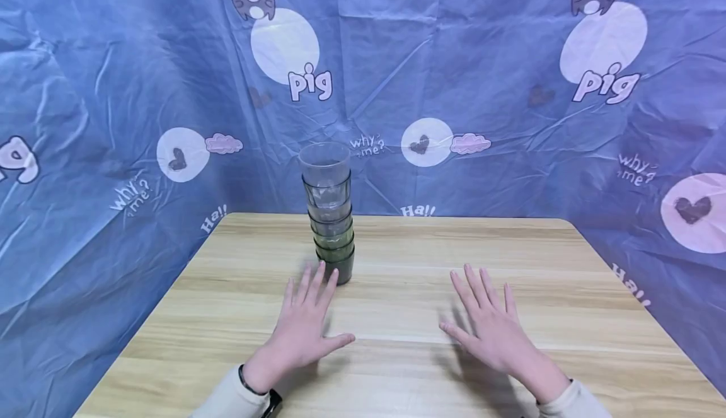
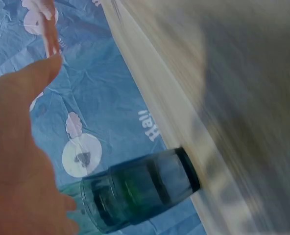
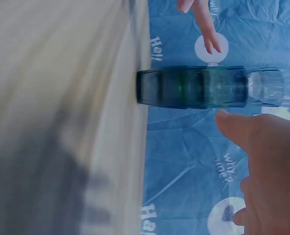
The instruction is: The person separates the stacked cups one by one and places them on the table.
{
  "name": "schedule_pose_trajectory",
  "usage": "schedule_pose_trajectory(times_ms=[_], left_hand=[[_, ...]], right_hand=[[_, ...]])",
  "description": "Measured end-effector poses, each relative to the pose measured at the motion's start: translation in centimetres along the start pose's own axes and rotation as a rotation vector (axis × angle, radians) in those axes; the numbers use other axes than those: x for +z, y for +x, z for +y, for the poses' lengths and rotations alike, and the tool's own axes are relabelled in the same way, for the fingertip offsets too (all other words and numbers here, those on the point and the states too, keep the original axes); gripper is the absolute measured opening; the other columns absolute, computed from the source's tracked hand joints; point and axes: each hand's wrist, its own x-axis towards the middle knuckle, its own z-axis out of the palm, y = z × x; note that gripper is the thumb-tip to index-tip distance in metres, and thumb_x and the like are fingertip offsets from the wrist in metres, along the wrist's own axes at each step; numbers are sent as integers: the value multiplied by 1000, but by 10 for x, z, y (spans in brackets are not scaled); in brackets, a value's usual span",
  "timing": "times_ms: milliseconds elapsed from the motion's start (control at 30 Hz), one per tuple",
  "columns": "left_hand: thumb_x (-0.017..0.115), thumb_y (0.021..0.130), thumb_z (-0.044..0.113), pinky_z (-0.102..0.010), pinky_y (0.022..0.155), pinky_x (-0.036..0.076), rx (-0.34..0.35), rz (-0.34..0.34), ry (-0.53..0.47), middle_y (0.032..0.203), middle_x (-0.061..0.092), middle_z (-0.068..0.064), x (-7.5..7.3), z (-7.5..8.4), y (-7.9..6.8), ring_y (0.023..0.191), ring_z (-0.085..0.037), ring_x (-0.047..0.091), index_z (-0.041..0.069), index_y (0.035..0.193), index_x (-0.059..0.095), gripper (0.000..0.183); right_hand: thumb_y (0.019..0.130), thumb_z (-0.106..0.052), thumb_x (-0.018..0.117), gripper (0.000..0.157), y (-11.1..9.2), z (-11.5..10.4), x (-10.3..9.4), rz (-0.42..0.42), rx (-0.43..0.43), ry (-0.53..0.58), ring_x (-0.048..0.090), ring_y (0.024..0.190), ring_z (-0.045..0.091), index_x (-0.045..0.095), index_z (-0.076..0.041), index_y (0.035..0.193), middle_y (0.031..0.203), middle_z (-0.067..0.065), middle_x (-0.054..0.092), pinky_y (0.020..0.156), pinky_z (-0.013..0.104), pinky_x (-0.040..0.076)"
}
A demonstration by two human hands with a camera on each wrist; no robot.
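At the centre-left of the head view, a stack of cups (image 1: 330, 216) is seated upright on the wooden table (image 1: 408, 267), with its base set down near the far edge. The cups are nested one inside another, presumably so that a single column is formed and each is kept in line by the one beneath. A clear cup (image 1: 324, 162) is carried at the top, while darker, greenish ones are seen lower down.

At the lower centre-left, the left hand (image 1: 303, 330) is held with fingers spread and nothing grasped; its fingertips are seen in front of the stack's base, but whether contact is made cannot be told. At the lower right of centre, the right hand (image 1: 493, 336) is likewise spread and unburdened, well apart from the cups. Both palms are turned downward, and shadows are cast beneath, by which the hands are judged to be held above the wood.
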Motion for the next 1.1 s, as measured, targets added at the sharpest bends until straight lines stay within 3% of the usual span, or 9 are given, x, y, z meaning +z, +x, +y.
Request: schedule_pose_trajectory(times_ms=[200,367,533,767,1100], left_hand=[[70,81,62,-63,116,6,-19,114,-63,165,-1,-19,-3,-11,3,149,-42,1,2,158,11,115],[75,78,57,-63,116,6,-20,215,-186,163,-2,-23,-3,-18,9,149,-41,-2,-3,157,1,123],[84,75,44,-63,116,9,-87,274,-410,162,1,-26,0,-24,21,148,-43,3,-4,156,-2,127],[89,74,15,-57,117,13,-176,349,-832,163,8,-21,8,-33,40,149,-38,9,4,158,-6,127],[86,73,-1,-46,119,17,-221,444,-1114,161,17,-22,28,-51,58,148,-36,18,7,158,-5,126]], right_hand=[[92,-49,64,87,15,-5,-13,38,-31,35,9,148,45,23,-8,158,163,21,15,112,69,2],[93,-44,64,85,30,-12,-26,64,-64,77,9,147,46,23,-6,157,161,24,17,112,69,5],[94,-40,65,84,48,-18,-35,88,-94,126,10,147,45,24,-2,156,160,24,20,113,68,7],[90,-31,71,85,73,-29,-43,168,-172,186,14,146,47,24,1,154,158,27,23,113,66,14],[92,-29,71,87,107,-60,-61,212,-214,323,13,147,42,19,-1,156,158,25,22,116,60,14]])
